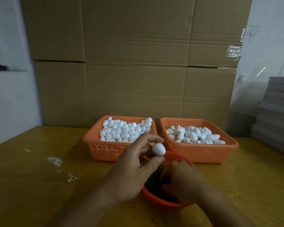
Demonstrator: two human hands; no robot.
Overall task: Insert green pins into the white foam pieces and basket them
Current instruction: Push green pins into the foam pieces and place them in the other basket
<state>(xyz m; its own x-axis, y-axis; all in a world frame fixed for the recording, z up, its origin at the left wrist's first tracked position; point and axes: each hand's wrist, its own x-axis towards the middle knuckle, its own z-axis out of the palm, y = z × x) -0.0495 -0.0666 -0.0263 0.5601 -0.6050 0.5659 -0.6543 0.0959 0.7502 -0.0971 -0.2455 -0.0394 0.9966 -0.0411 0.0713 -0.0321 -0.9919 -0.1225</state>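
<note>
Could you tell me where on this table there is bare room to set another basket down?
Left of the left basket the table is bare apart from white crumbs. Right of the red bowl, below the right basket, is free too. The middle is crowded with both hands.

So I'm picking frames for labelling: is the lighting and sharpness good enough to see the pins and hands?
Head view: dim, yellowish light; the bowl interior is dark, so pins are hard to make out; left hand with foam egg reads clearly; right hand is shadowed; edges bend from the wide-angle lens.

no legible txt, labels, nos. anywhere
</note>
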